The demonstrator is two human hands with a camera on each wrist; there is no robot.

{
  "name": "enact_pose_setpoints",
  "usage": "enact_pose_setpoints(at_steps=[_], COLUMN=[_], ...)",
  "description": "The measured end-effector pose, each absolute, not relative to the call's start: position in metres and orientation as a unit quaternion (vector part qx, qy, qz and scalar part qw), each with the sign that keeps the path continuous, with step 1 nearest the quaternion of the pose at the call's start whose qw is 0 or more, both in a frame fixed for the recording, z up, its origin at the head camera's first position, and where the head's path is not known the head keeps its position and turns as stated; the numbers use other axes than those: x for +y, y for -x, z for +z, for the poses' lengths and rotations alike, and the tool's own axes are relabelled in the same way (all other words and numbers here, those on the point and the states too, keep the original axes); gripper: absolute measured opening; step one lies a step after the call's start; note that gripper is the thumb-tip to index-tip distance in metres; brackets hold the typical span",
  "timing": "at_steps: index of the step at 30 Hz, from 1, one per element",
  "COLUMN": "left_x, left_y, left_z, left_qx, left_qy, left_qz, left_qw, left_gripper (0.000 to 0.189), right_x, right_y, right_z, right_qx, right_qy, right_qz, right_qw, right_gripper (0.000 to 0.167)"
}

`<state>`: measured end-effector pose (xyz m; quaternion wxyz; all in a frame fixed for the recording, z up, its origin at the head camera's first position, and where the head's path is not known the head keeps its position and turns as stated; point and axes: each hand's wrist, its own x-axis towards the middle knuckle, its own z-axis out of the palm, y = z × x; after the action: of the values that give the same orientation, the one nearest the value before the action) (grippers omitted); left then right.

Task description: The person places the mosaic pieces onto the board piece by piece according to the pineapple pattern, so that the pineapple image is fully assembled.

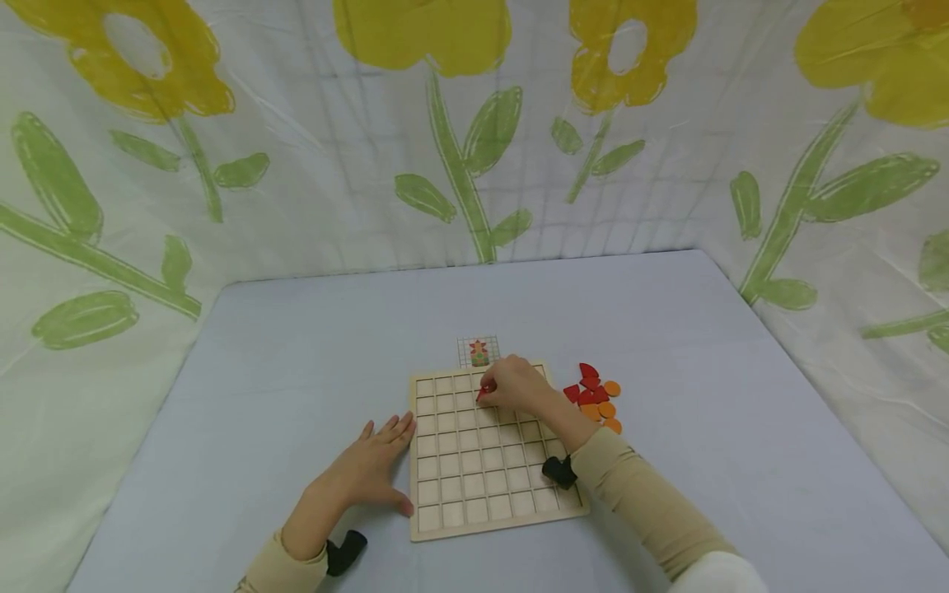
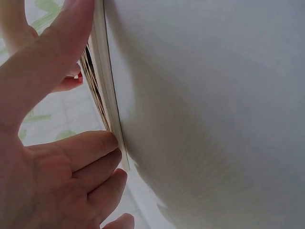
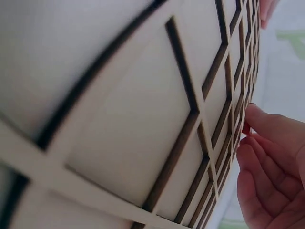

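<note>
Contact at the left edge of the square, pale wooden grid board (image 1: 430, 469) is made by my left hand (image 1: 374, 468), fingers spread and unclenched. Farther out, my right hand (image 1: 519, 387) pinches a small, flat, red piece (image 1: 483, 394) over the board's far rows. Reference relation: the piece lies at my right fingertips, its visible sliver slanting across the grid lines; my left hand is well apart. Loose red pieces (image 1: 589, 382) and round orange discs (image 1: 612, 389) lie just right of the board, nearer my right hand. Beyond the far edge lies a white gridded card (image 1: 479, 352). My fingers hide the piece's full outline; I cannot tell whether it touches a cell.
</note>
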<state>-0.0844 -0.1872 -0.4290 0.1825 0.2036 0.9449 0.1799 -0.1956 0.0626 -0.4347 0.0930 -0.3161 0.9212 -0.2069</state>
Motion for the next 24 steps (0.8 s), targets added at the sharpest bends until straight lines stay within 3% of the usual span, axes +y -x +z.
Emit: enact_pose_setpoints(at_steps=[24], left_x=[-0.1855], left_y=[0.0832], left_z=[-0.4266], left_qx=[0.945], left_qy=[-0.197], left_qz=[0.184], left_qw=[0.185], left_gripper=[0.117], right_x=[0.0616], right_y=[0.1948], right_z=[-0.4382], right_qx=[0.922], right_qy=[0.317], right_qz=[-0.204], right_qw=[0.092], right_gripper=[0.009])
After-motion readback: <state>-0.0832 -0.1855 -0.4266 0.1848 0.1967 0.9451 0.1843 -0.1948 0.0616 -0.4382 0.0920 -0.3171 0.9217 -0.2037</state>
